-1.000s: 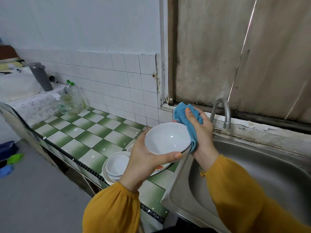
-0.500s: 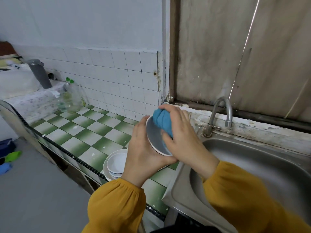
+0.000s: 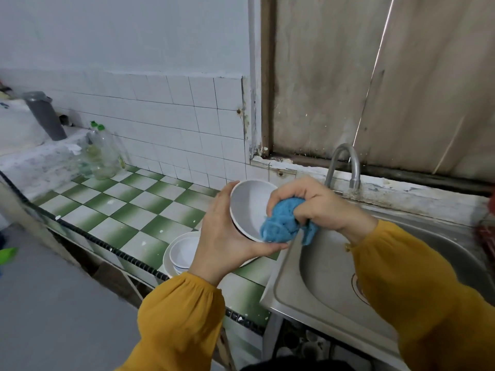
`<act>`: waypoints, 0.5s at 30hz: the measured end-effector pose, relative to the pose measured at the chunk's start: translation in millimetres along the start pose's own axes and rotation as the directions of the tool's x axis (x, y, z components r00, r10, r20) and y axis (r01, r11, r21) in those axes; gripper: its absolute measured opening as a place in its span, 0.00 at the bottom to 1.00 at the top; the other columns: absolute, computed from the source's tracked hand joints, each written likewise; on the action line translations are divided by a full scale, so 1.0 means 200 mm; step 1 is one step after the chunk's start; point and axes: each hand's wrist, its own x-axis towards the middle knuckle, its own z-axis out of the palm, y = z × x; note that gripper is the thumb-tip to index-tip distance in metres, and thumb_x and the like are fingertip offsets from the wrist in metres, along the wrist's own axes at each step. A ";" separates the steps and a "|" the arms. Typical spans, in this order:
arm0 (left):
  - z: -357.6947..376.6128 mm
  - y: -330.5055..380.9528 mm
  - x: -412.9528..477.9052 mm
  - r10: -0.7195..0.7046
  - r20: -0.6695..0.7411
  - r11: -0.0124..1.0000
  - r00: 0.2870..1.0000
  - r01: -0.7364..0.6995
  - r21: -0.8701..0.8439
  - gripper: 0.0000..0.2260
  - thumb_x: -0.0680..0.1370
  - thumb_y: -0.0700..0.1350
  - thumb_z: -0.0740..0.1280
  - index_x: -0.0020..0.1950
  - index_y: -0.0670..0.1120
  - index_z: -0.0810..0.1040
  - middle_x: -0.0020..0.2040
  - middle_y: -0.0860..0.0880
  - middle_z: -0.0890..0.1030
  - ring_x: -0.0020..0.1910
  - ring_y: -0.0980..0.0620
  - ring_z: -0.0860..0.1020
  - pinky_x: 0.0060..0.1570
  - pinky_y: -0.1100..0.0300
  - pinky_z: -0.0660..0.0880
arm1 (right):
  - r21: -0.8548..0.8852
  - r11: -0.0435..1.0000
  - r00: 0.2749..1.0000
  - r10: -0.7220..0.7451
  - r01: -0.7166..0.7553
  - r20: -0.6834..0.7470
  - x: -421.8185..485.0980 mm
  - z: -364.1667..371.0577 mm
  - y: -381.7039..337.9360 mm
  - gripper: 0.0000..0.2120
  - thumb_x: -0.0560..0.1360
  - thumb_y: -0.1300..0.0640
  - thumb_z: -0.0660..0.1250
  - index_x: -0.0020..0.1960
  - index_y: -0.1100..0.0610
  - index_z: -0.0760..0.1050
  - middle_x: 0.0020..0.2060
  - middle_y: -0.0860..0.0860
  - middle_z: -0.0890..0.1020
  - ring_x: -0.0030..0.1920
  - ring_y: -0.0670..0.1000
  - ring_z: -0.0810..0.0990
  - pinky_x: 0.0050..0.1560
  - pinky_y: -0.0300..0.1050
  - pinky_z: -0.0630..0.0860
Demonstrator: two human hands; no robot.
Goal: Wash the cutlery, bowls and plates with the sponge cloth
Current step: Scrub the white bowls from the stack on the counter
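Green-and-white checked tile counter (image 3: pixel 128 210) on the left, stainless steel sink (image 3: pixel 289 285) on the right, and we're right over where they meet. Closest in, two mustard-yellow sleeves (image 3: pixel 179 317). Left hand (image 3: pixel 225 236) cups the round white bowl (image 3: pixel 249 207) from behind, thumb under its lower rim. The bowl is tipped on its side, mouth facing right, up in the air beside the sink's edge. Right hand (image 3: pixel 318 204) is bunched around the blue sponge cloth (image 3: pixel 281 223), fingers curled tight. The cloth is pressed inside the bowl near the lower rim, one corner dangling over the sink. Below the left wrist, a small white bowl (image 3: pixel 183 253) sits stacked on a white plate (image 3: pixel 166 263) on the counter. Further back stand clear plastic bottles with green caps (image 3: pixel 104 153) against the white wall tiles (image 3: pixel 174 116). A curved metal tap (image 3: pixel 345 162) rises behind the right hand, with a weathered wooden shutter (image 3: pixel 401 76) beyond.
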 end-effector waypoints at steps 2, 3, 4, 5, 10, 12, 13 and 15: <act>0.00 -0.01 -0.01 -0.097 -0.071 0.992 0.993 0.090 -0.093 0.42 0.49 0.66 0.79 0.60 0.59 0.69 0.55 0.61 0.76 0.55 0.64 0.75 0.50 0.69 0.73 | 0.098 0.994 0.984 -0.024 0.042 -0.176 -0.05 -0.02 0.01 0.16 0.53 0.65 0.57 0.36 0.53 0.79 0.30 0.48 0.79 0.34 0.46 0.75 0.34 0.39 0.71; -0.01 -0.03 -0.02 -0.170 -0.102 0.976 0.980 0.154 -0.153 0.41 0.48 0.66 0.78 0.58 0.61 0.69 0.54 0.62 0.76 0.55 0.65 0.75 0.51 0.68 0.74 | 0.138 0.988 0.966 -0.026 0.063 -0.257 -0.08 -0.03 0.02 0.14 0.56 0.62 0.59 0.37 0.56 0.79 0.31 0.49 0.79 0.33 0.49 0.74 0.33 0.39 0.69; -0.01 -0.05 -0.02 -0.239 -0.111 0.954 0.965 0.212 -0.213 0.41 0.48 0.65 0.78 0.58 0.60 0.70 0.54 0.62 0.77 0.55 0.64 0.75 0.52 0.64 0.76 | 0.166 0.983 0.942 -0.014 0.074 -0.335 -0.11 -0.03 0.03 0.13 0.59 0.58 0.60 0.40 0.58 0.79 0.33 0.52 0.80 0.33 0.52 0.74 0.32 0.40 0.68; -0.01 -0.07 -0.02 -0.290 -0.100 0.929 0.952 0.255 -0.267 0.41 0.48 0.65 0.78 0.59 0.58 0.72 0.55 0.59 0.78 0.55 0.60 0.77 0.54 0.59 0.77 | 0.170 0.983 0.915 0.007 0.067 -0.403 -0.15 -0.03 0.05 0.14 0.63 0.54 0.61 0.43 0.58 0.80 0.36 0.54 0.81 0.34 0.54 0.74 0.33 0.41 0.69; 0.04 -0.03 -0.06 -0.413 0.094 0.725 0.906 0.389 -0.568 0.33 0.55 0.58 0.80 0.56 0.46 0.79 0.50 0.49 0.84 0.49 0.51 0.82 0.45 0.58 0.79 | -0.059 0.984 0.807 0.104 -0.170 -0.582 -0.32 0.03 0.07 0.16 0.73 0.52 0.73 0.58 0.39 0.77 0.40 0.36 0.83 0.45 0.37 0.81 0.52 0.43 0.76; 0.07 0.01 -0.07 -0.471 0.230 0.561 0.852 0.490 -0.667 0.25 0.60 0.54 0.80 0.52 0.45 0.79 0.42 0.53 0.84 0.42 0.54 0.81 0.38 0.62 0.77 | -0.253 0.937 0.819 0.056 -0.240 -0.571 -0.38 0.08 0.08 0.30 0.72 0.54 0.74 0.65 0.29 0.68 0.47 0.39 0.82 0.49 0.41 0.80 0.54 0.45 0.76; 0.08 0.04 -0.07 -0.489 0.308 0.465 0.816 0.543 -0.699 0.22 0.63 0.54 0.78 0.51 0.45 0.79 0.40 0.52 0.83 0.40 0.55 0.80 0.36 0.62 0.77 | -0.375 0.889 0.834 0.015 -0.264 -0.551 -0.42 0.09 0.09 0.35 0.71 0.52 0.74 0.68 0.27 0.62 0.56 0.39 0.79 0.52 0.46 0.80 0.53 0.48 0.78; 0.10 0.08 -0.07 -0.491 0.457 0.276 0.742 0.630 -0.726 0.24 0.66 0.57 0.72 0.57 0.46 0.79 0.50 0.47 0.83 0.49 0.50 0.81 0.40 0.59 0.80 | -0.565 0.783 0.876 -0.054 -0.261 -0.479 -0.48 0.12 0.11 0.39 0.70 0.46 0.70 0.73 0.28 0.53 0.72 0.39 0.66 0.50 0.57 0.81 0.43 0.52 0.81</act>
